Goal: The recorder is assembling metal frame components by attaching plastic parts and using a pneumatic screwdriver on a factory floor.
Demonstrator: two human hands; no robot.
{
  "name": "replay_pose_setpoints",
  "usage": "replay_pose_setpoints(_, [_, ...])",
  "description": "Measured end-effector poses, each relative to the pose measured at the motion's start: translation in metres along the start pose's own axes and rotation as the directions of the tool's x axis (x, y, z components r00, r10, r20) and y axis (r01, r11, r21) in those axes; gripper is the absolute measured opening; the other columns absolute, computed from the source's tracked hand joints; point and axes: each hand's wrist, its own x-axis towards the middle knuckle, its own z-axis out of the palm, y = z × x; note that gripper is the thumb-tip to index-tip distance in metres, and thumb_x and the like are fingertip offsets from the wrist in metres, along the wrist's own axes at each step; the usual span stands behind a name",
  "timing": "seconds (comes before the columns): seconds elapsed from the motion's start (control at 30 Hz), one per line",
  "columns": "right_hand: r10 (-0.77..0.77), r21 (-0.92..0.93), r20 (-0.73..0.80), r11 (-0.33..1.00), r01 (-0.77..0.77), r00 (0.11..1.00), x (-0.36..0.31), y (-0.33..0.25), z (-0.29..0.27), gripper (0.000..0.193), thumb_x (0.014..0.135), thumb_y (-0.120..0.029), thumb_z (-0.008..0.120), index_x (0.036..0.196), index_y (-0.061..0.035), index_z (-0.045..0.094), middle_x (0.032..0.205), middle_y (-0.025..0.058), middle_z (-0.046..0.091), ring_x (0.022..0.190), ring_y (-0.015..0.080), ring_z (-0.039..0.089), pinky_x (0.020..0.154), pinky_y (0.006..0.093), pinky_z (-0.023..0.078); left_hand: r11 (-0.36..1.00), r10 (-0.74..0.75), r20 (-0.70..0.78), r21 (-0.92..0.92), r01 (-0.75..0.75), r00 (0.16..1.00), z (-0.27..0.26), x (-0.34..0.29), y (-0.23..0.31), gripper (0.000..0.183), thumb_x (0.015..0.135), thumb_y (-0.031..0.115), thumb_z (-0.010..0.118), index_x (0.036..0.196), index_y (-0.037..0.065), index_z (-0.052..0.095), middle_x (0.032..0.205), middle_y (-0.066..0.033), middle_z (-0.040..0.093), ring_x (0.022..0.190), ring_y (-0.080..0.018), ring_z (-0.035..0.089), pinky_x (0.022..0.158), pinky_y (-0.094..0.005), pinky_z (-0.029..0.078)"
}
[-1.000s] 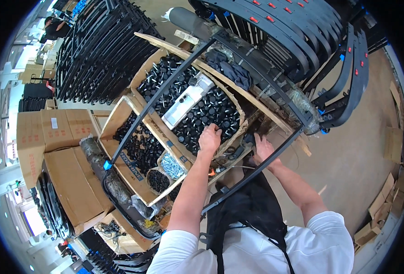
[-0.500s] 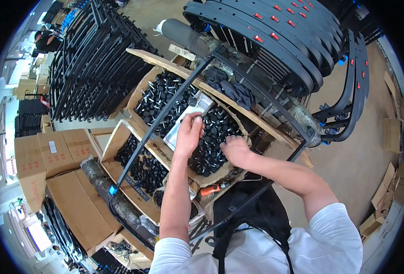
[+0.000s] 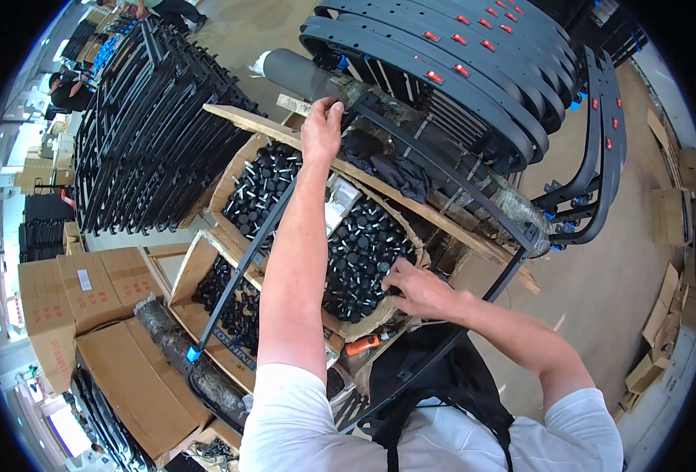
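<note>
My left hand [image 3: 322, 132] is stretched out to the far corner of a black rectangular metal frame [image 3: 434, 149]. Its fingers are bent and pinched together at that corner; what they hold, if anything, is hidden. My right hand [image 3: 420, 289] is at the right edge of a cardboard box full of black round-headed screw feet [image 3: 360, 250] with silver threaded studs. Its fingers are curled down among them, and I cannot make out what lies between them. More screw feet [image 3: 263, 189] fill the compartment beyond. The frame lies tilted across the boxes, a blue cap [image 3: 194, 353] on its near left corner.
An orange-handled tool [image 3: 364, 344] lies by the box's near edge. A wooden plank [image 3: 442, 216] and a wrapped roller [image 3: 289, 72] run behind. Stacked black frames [image 3: 159, 134] stand at left, curved black panels [image 3: 458, 71] at far right, cartons [image 3: 136, 370] at lower left. Other people are in the far left background.
My left hand has moved from above the screw feet away to the frame's far corner. My right hand has shifted slightly nearer to me, still at the box's right edge.
</note>
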Motion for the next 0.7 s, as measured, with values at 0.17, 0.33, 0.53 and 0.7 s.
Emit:
replay_pose_setpoints(0.17, [0.033, 0.149, -0.143, 0.989, -0.011, 0.989, -0.055, 0.001, -0.017, 0.036, 0.089, -0.011, 0.064, 0.123, 0.0, 0.066, 0.122, 0.0194, 0.059, 0.114, 0.0392, 0.063, 0.101, 0.0474, 0.052, 0.992, 0.086, 0.003, -0.091, -0.086, 0.996, 0.001, 0.006, -0.019, 0.039, 0.105, 0.034, 0.065, 0.133, 0.005, 0.068, 0.121, -0.0167, 0.076, 0.111, -0.0287, 0.074, 0.099, -0.0391, 0.055])
replay_pose_setpoints(0.33, [0.226, 0.208, -0.206, 0.961, -0.183, 0.952, -0.1, -0.007, -0.046, 0.034, 0.09, -0.01, 0.066, 0.123, -0.003, 0.067, 0.122, 0.016, 0.06, 0.106, 0.0327, 0.066, 0.091, 0.0415, 0.057, 0.974, 0.174, 0.036, -0.154, -0.167, 0.984, 0.006, 0.002, -0.025, 0.034, 0.107, 0.028, 0.064, 0.135, 0.009, 0.068, 0.123, -0.0137, 0.076, 0.116, -0.0275, 0.072, 0.102, -0.0376, 0.053])
replay_pose_setpoints(0.53, [0.292, 0.224, -0.399, 0.95, -0.216, 0.869, -0.134, -0.005, -0.057, 0.032, 0.091, -0.007, 0.067, 0.123, -0.0055, 0.068, 0.122, 0.0123, 0.06, 0.099, 0.0273, 0.065, 0.082, 0.0379, 0.058, 0.923, 0.384, 0.071, -0.068, -0.38, 0.921, 0.005, -0.001, -0.028, 0.03, 0.109, 0.018, 0.057, 0.136, 0.015, 0.069, 0.135, -0.0133, 0.067, 0.127, -0.0309, 0.064, 0.109, -0.0385, 0.049])
replay_pose_setpoints(0.7, [0.278, 0.131, -0.593, 0.959, -0.25, 0.756, -0.153, 0.013, -0.062, 0.029, 0.09, -0.004, 0.07, 0.119, -0.006, 0.071, 0.117, 0.0105, 0.063, 0.094, 0.0255, 0.065, 0.079, 0.0358, 0.057, 0.942, 0.334, 0.119, -0.029, -0.333, 0.935, 0.004, 0.006, -0.029, 0.034, 0.107, 0.017, 0.053, 0.136, 0.019, 0.07, 0.134, -0.0157, 0.061, 0.128, -0.0322, 0.06, 0.112, -0.0396, 0.046])
